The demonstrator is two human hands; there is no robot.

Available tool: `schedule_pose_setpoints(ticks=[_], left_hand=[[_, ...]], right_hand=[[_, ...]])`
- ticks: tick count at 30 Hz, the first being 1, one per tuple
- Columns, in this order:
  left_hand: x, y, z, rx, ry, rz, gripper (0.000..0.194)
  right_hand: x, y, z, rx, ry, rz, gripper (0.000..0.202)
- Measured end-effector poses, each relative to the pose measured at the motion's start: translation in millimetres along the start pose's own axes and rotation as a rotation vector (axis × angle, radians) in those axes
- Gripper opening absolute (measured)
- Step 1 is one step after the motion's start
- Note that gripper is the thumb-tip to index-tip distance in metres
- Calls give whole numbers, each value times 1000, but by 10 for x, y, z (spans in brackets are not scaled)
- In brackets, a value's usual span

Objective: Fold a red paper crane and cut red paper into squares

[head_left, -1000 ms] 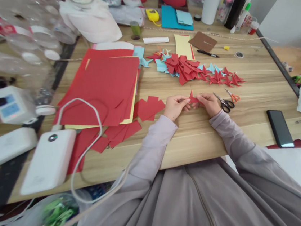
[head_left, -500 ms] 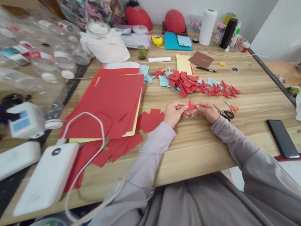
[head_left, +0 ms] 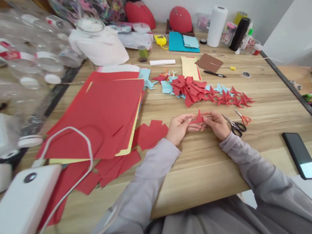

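Note:
A small folded red paper piece (head_left: 199,117), its point standing up, is held between both hands above the wooden table (head_left: 204,171). My left hand (head_left: 180,127) pinches its left side, and my right hand (head_left: 215,123) grips its right side. Just beyond the hands lies a pile of folded red paper shapes (head_left: 189,88), with light blue ones (head_left: 167,87) among them. Cut red paper pieces (head_left: 152,133) are spread left of my left hand. A stack of large red sheets (head_left: 102,115) lies farther left, with yellow edges showing beneath.
Black scissors (head_left: 236,126) and orange scissors (head_left: 243,117) lie right of my right hand. A phone (head_left: 300,155) sits near the right front. A white power bank (head_left: 22,207) with a cable, and plastic bottles (head_left: 50,63), stand left.
The view has shifted, so the table items at the left appear farther left and lower. Both hands still hold the red piece; its upright point now shows slightly taller between the fingers.

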State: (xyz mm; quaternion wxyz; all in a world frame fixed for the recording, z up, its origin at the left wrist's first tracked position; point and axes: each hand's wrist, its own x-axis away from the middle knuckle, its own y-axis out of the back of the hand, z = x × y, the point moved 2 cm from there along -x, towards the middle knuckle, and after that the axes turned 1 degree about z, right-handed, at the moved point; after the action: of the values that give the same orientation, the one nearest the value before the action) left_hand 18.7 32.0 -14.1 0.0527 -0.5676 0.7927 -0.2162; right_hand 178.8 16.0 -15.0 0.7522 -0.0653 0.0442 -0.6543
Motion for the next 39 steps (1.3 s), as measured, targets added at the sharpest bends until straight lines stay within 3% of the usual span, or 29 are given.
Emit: schedule_pose_setpoints(ticks=[7, 15, 20, 29, 34, 39], left_hand=[[24, -41, -36, -63, -138, 50, 51], [-8, -26, 32, -109, -159, 47, 38], [-16, -23, 10, -168, -239, 57, 18], [-10, -24, -4, -201, -216, 34, 16], [2, -19, -34, -251, -309, 18, 12], [-7, 7, -40, -269, -319, -37, 11]], right_hand=[[42, -44, 77, 76, 93, -4, 38], [70, -75, 92, 186, 164, 37, 36], [69, -70, 63, 209, 168, 58, 37], [63, -15, -5, 227, 272, 47, 24], [57, -3, -21, 232, 307, -8, 32], [74, -6, -17, 253, 358, 24, 38]])
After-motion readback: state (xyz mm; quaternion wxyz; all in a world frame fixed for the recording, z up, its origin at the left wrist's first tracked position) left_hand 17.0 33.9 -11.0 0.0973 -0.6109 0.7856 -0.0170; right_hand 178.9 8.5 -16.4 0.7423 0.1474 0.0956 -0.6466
